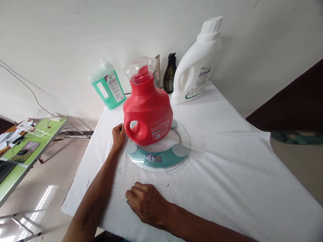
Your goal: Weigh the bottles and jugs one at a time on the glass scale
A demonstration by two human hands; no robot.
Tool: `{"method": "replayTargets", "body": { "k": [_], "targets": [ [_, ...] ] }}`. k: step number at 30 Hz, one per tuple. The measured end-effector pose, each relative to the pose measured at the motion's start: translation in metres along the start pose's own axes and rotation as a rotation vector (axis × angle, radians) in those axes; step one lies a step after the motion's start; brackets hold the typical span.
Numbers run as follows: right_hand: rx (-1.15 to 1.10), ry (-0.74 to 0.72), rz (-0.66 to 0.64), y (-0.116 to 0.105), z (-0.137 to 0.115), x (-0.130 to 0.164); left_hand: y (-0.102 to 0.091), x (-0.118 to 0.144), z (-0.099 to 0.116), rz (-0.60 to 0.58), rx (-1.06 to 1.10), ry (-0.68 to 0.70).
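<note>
A large red detergent jug with a clear cap stands upright on a round glass scale. The scale's small display shows lit digits. My left hand is closed and rests beside the scale's left edge, close to the jug's handle side; its fingertips are partly hidden. In front of the scale, my right hand lies on the white tablecloth with its fingers curled in and nothing visible in them.
Along the wall stand a green liquid bottle, a dark pump bottle and a tall white detergent jug. A brownish pouch is partly hidden behind the red jug. A green table with papers and a mouse is at left.
</note>
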State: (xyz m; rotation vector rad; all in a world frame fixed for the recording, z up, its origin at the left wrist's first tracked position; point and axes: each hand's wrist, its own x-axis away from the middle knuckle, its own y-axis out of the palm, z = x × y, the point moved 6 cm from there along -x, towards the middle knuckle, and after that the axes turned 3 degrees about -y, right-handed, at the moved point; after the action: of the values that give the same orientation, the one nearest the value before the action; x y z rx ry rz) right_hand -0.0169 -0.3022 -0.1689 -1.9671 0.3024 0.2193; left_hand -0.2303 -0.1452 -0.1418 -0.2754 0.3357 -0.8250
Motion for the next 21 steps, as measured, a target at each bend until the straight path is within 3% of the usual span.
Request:
{"method": "replayTargets", "body": {
  "k": [16, 21],
  "targets": [
    [-0.026, 0.026, -0.016, -0.0002, 0.0014, -0.0009, -0.0013, 0.0013, 0.0002, 0.012, 0.029, -0.013],
    [-0.017, 0.033, -0.087, -0.0016, 0.0013, -0.0033, -0.0016, 0.0028, -0.0013, 0.019, 0.011, -0.009]
  ]
}}
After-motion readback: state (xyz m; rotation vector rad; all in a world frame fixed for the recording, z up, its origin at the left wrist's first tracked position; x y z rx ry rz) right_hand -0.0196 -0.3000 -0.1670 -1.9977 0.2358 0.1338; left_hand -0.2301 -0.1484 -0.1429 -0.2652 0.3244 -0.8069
